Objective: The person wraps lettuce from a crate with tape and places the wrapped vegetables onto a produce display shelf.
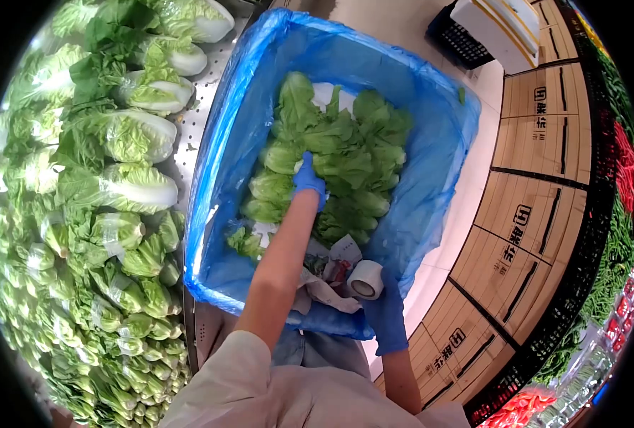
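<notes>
A large bin lined with blue plastic (431, 93) holds a heap of green leafy lettuce (345, 153). My left hand (310, 184), in a blue glove, reaches into the middle of the heap, its fingers closed around the pale base of a lettuce; some fingers are hidden. At the bin's near right corner, my right hand (385, 303), also gloved in blue, holds a white roll of tape (365, 279). Crumpled paper or plastic (328, 292) lies beside the roll, at the near end of the bin.
Cabbages and other leafy greens (139, 135) fill a metal shelf (203, 100) on the left. Printed cardboard boxes (538, 207) line the right, with green and red peppers (625, 167) beyond them. A black crate (456, 39) with a white box (492, 28) stands at the back right.
</notes>
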`<state>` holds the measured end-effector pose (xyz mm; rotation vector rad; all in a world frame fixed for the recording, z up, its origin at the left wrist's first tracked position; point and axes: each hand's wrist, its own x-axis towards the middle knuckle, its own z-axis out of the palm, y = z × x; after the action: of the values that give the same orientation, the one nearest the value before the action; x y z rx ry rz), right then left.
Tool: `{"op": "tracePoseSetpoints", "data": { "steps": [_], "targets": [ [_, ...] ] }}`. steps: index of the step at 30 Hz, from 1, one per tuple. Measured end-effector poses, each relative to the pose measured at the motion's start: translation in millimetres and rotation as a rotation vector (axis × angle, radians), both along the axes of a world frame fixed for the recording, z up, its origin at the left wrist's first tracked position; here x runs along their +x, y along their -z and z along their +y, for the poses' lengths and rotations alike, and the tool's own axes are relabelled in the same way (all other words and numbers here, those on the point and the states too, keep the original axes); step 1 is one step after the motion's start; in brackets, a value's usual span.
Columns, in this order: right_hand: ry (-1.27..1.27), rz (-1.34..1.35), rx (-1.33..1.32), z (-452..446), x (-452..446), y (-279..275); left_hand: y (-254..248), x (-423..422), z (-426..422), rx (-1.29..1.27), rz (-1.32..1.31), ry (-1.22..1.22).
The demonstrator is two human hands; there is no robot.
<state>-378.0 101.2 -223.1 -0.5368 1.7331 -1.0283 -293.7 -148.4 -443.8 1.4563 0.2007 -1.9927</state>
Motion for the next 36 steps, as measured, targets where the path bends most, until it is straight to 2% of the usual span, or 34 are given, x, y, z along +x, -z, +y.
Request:
{"op": "tracePoseSetpoints", "data": {
  "steps": [1,2,3,4,6,10,12,14,16,17,18,19,20,22,24,25,26,27,28,30,31,32,33,34,35,36],
  "targets": [
    [0.059,-0.059,0.009,-11,1,-8,-4,-4,9,-0.065,-0.151,0.070],
    [0.121,-0.116,0.017,-22,2,-16,-8,-9,12,-0.028,-0.141,-0.058],
    [0.383,-0.443,0.070,-26,0,-14,-28,-15,12,0.004,-0.134,-0.186],
    [0.646,-0.768,0.123,-28,-2,-12,-31,-19,16,0.009,-0.138,-0.183],
    [0.661,-0.764,0.135,-31,-4,-10,-38,-26,25,-0.212,-0.069,-0.314],
    [0.732,-0.775,0.151,-39,-6,-11,-90,-36,30,-0.176,-0.082,-0.424],
    [0.715,-0.785,0.163,-43,-8,-14,-107,-50,41,-0.347,-0.325,-0.478],
    [0.698,-0.789,0.171,-41,-12,-13,-133,-60,49,-0.394,-0.402,-0.460],
    [0.612,-0.678,0.215,-36,-16,-10,-163,-65,55,-0.563,-0.987,-0.189],
    [0.609,-0.681,0.213,-37,-16,-16,-180,-61,58,-0.565,-0.989,-0.191],
    [0.301,-0.273,0.163,-41,-17,-30,-196,-52,61,-0.674,-1.120,-0.005],
    [0.137,-0.079,0.131,-42,-20,-34,-207,-42,64,-0.780,-1.245,0.188],
    [-0.004,0.131,0.100,-43,-23,-37,-212,-29,66,-0.786,-1.247,0.188],
    [0.291,-0.378,-0.012,-47,-42,-36,-221,7,67,-0.992,-0.932,0.279],
    [0.565,-0.803,-0.102,-61,-58,-41,-253,37,59,-0.862,-0.412,0.129],
    [0.542,-0.734,-0.051,-77,-58,-53,-252,60,56,-0.779,-0.304,0.174],
    [0.517,-0.804,-0.073,-88,-58,-64,-252,80,54,-0.693,-0.199,0.215],
    [0.490,-0.873,-0.092,-99,-58,-76,-276,89,48,-0.665,-0.047,0.254],
    [0.462,-0.942,-0.109,-110,-58,-87,-283,97,48,-0.673,-0.056,0.255],
    [0.266,-0.942,-0.269,-125,-46,-102,-298,112,50,-0.514,0.052,0.203],
    [0.051,-0.688,-0.263,-135,-38,-121,-320,108,47,-0.551,0.026,0.247],
    [0.044,-0.693,-0.272,-141,-29,-126,-324,110,48,-0.561,0.020,0.244],
    [0.006,-0.801,-0.281,-147,-20,-130,-330,111,47,-0.714,-0.054,0.381],
    [-0.033,-0.909,-0.291,-150,-13,-134,-337,112,45,-0.611,0.105,0.337],
    [-0.067,-0.923,-0.153,-150,-10,-138,-344,113,42,-0.490,0.254,0.286],
    [-0.073,-0.925,-0.152,-151,-2,-143,-353,113,38,-0.360,0.381,0.236]
  ]
}}
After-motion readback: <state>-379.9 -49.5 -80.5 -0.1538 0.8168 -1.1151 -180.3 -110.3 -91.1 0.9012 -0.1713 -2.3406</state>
